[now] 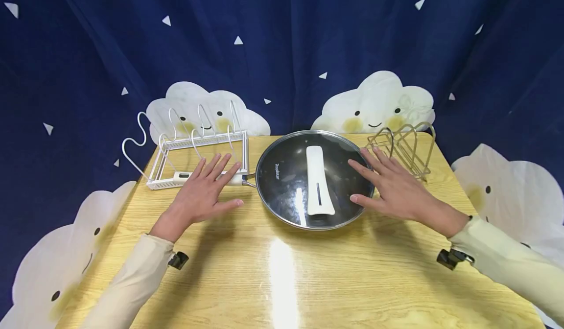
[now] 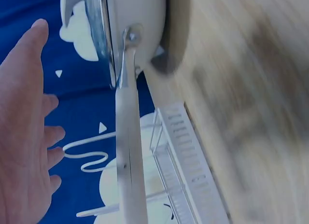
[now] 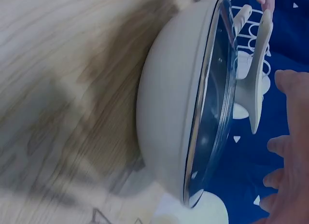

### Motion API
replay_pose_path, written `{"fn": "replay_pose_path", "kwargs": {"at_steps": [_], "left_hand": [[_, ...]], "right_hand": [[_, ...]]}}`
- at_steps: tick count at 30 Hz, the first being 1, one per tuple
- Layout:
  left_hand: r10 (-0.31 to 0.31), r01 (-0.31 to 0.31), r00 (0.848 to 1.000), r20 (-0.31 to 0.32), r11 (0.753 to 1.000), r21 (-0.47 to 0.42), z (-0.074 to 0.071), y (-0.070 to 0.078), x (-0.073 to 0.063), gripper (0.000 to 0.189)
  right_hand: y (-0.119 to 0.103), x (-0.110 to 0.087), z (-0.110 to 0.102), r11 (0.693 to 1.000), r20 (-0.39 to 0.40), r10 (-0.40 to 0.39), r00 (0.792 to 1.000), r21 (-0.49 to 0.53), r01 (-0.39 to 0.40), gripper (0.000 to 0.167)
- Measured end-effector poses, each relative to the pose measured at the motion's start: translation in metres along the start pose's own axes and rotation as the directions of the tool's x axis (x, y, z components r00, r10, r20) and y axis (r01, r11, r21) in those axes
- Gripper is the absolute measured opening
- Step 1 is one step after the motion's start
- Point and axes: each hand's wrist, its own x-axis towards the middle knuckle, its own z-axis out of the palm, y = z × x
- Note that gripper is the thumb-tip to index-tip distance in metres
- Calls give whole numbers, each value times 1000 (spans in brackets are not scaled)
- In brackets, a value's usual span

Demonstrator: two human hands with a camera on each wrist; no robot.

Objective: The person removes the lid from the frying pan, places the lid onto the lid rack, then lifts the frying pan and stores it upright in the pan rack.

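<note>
A cream frying pan (image 3: 166, 98) stands on the wooden table with a glass lid (image 1: 286, 187) on it. The lid carries a long white handle (image 1: 315, 172), and the pan's own cream handle (image 2: 129, 151) points left. Above that pan handle hovers my left hand (image 1: 200, 192), palm down with fingers spread, holding nothing. My right hand (image 1: 394, 187) is over the right rim of the lid, fingers spread as well and holding nothing. In both wrist views the fingers are apart from the pan.
A white wire rack (image 1: 165, 184) stands at the back left, behind the pan handle. At the back right is a gold-coloured wire rack (image 1: 414, 148), partly hidden by my right hand. A navy curtain (image 1: 282, 50) with cloud shapes hangs behind the wooden table (image 1: 238, 280).
</note>
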Motion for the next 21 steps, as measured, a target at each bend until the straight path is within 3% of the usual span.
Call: {"fn": "replay_pose_path", "kwargs": {"at_steps": [10,16,21], "left_hand": [[8,-6,999,50,999,-43,1,-20,5,87],[4,-1,999,35,998,-68,4,-30,11,84],[-4,12,997,73,995,-103,8,-38,15,83]], "right_hand": [[-24,8,-4,967,81,18,997,252,-38,79],[-36,13,-6,946,91,34,995,317,-62,75],[-43,19,-5,932,85,50,995,354,-76,76]]}}
